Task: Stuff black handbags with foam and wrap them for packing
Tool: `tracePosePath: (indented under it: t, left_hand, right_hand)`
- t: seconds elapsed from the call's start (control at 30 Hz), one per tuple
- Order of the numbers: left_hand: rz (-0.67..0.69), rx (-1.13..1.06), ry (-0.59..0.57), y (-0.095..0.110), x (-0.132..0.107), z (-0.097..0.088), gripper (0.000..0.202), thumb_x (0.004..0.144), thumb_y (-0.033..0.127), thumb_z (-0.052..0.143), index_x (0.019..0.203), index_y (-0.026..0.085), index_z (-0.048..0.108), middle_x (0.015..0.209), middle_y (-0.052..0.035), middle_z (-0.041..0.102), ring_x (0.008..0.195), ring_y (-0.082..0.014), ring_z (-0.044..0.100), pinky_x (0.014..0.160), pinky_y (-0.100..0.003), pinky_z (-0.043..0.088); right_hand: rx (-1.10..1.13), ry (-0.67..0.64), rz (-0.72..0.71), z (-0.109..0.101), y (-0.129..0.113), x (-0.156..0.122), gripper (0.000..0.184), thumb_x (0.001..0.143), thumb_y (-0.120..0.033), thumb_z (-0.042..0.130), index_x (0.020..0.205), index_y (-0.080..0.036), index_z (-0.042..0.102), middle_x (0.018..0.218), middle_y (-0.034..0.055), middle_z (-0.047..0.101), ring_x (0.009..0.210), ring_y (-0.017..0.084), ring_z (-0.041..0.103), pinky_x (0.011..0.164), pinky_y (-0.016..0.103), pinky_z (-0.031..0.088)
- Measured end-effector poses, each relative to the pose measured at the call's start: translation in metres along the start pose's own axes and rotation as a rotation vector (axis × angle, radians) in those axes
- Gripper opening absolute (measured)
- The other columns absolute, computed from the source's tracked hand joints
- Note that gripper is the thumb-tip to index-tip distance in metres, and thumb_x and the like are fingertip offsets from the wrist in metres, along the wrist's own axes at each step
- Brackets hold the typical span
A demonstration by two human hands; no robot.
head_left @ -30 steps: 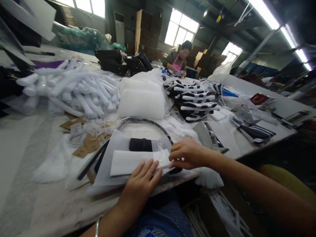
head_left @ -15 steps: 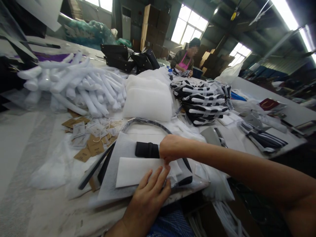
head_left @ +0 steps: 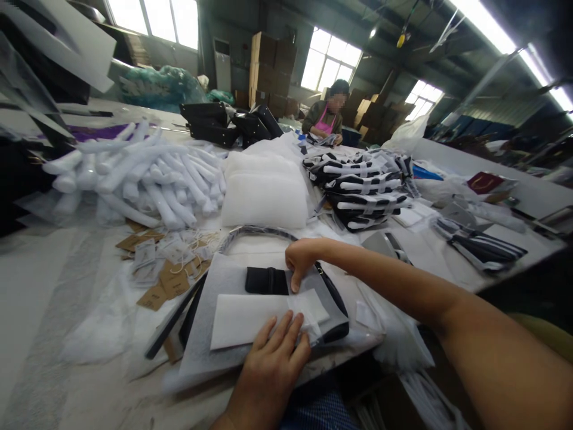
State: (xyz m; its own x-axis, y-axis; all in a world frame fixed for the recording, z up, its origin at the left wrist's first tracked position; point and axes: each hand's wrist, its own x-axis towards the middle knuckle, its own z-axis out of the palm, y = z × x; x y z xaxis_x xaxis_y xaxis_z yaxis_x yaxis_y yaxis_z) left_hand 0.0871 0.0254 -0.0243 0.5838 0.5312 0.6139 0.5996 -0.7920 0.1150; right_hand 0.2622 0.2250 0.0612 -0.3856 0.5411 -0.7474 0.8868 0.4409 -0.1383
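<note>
A handbag with a wrapped handle [head_left: 259, 230] lies before me, its front covered by a thin translucent sheet [head_left: 201, 352]. A black tab [head_left: 267, 280] with a narrow band across it lies on the sheet. Below the tab is a folded white foam piece [head_left: 246, 319], clear plastic at its right end. My left hand [head_left: 273, 364] rests flat on the foam's lower right part, fingers stretched out. Just right of the tab, my right hand [head_left: 301, 260] is closed, fingers curled and thumb pointing down onto the sheet. Whatever its curled fingers may hold is hidden.
White wrapped tubes [head_left: 147, 173] are heaped at the left, with brown tags [head_left: 168, 280] in front. A stack of white foam sheets [head_left: 266, 197] stands behind the bag. Wrapped black bags [head_left: 364, 191] are piled to its right. A person in a pink apron [head_left: 326, 121] works farther back.
My right hand has lifted a little off the foam and away from my left hand, thumb now extended downward. My left hand stays on the foam. The view has shifted slightly.
</note>
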Motion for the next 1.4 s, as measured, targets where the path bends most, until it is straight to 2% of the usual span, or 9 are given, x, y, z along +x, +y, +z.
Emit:
tracePosePath:
  t: [0.23,0.4,0.53,0.7,0.83,1.0,1.17,1.3,1.4]
  left_hand:
    - [0.028,0.038,-0.014,-0.002,-0.007,0.006,0.03,0.105,0.032,0.04,0.119,0.027,0.066,0.143,0.0007,0.058,0.133,-0.0175,0.052,0.112,-0.036,0.039]
    - [0.022,0.022,0.004,-0.001,-0.008,0.004,0.031,0.105,0.032,0.039,0.119,0.027,0.067,0.143,0.0015,0.059,0.132,-0.0176,0.053,0.114,-0.036,0.037]
    - [0.007,0.006,-0.032,0.0,-0.004,0.0,0.032,0.106,0.032,0.037,0.122,0.028,0.065,0.139,0.0034,0.061,0.13,-0.016,0.055,0.112,-0.035,0.04]
    - [0.002,0.02,-0.072,-0.002,-0.004,0.0,0.031,0.106,0.033,0.037,0.121,0.029,0.064,0.141,0.0049,0.06,0.13,-0.0164,0.056,0.108,-0.037,0.044]
    - [0.015,0.011,-0.118,-0.005,-0.002,-0.006,0.029,0.104,0.03,0.043,0.126,0.029,0.062,0.144,0.0039,0.058,0.131,-0.0171,0.055,0.109,-0.037,0.045]
    - [0.129,0.041,-0.098,-0.01,-0.001,-0.014,0.034,0.104,0.023,0.041,0.134,0.021,0.058,0.149,-0.0061,0.052,0.134,-0.0189,0.052,0.112,-0.038,0.043]
    - [0.308,0.114,-0.103,-0.031,-0.013,-0.049,0.041,0.104,0.017,0.037,0.143,0.016,0.05,0.146,-0.005,0.055,0.139,-0.0195,0.046,0.12,-0.04,0.033]
    - [0.246,0.264,-0.233,-0.065,-0.028,-0.092,0.05,0.102,0.008,0.032,0.151,0.014,0.038,0.154,-0.007,0.044,0.145,-0.0223,0.036,0.122,-0.044,0.026]
    - [0.197,0.238,-0.295,-0.087,-0.037,-0.102,0.051,0.101,0.009,0.038,0.151,0.022,0.039,0.152,-0.005,0.048,0.143,-0.023,0.041,0.119,-0.046,0.035]
  right_hand:
    - [0.233,0.262,-0.047,0.015,0.032,-0.02,0.044,0.078,-0.055,0.07,0.096,-0.015,0.077,0.08,0.0043,0.074,0.072,0.017,0.064,0.066,0.025,0.046]
    - [0.27,0.475,-0.219,0.053,0.014,-0.047,0.101,0.071,-0.054,0.079,0.155,-0.024,0.033,0.134,0.0122,0.061,0.116,0.027,0.06,0.096,0.034,0.045]
    - [0.177,0.396,-0.188,0.067,0.004,-0.04,0.119,0.058,-0.061,0.086,0.156,-0.023,0.032,0.139,0.0182,0.055,0.123,0.037,0.055,0.102,0.043,0.043]
    - [0.212,0.347,-0.248,0.053,0.012,-0.026,0.089,0.065,-0.05,0.086,0.144,-0.023,0.054,0.122,0.0107,0.068,0.103,0.027,0.067,0.088,0.032,0.052]
    - [0.278,0.66,-0.201,0.069,-0.001,-0.05,0.058,0.082,-0.03,0.076,0.137,-0.021,0.06,0.127,0.0095,0.068,0.109,0.025,0.067,0.094,0.033,0.052]
    - [0.177,1.037,-0.227,0.139,-0.044,-0.092,0.037,0.101,-0.027,0.048,0.135,-0.022,0.06,0.132,0.0092,0.066,0.123,0.024,0.06,0.108,0.042,0.046]
    - [-0.107,1.122,-0.251,0.193,-0.062,-0.098,0.054,0.097,-0.031,0.057,0.146,-0.013,0.047,0.15,0.0137,0.049,0.139,0.03,0.046,0.115,0.051,0.039]
    - [-0.206,1.155,-0.236,0.197,-0.057,-0.089,0.064,0.092,-0.028,0.066,0.149,-0.012,0.043,0.152,0.0139,0.046,0.138,0.031,0.047,0.114,0.051,0.041]
    - [-0.21,1.177,-0.244,0.194,-0.055,-0.088,0.062,0.092,-0.026,0.066,0.148,-0.012,0.043,0.15,0.0141,0.049,0.136,0.03,0.049,0.114,0.05,0.041]
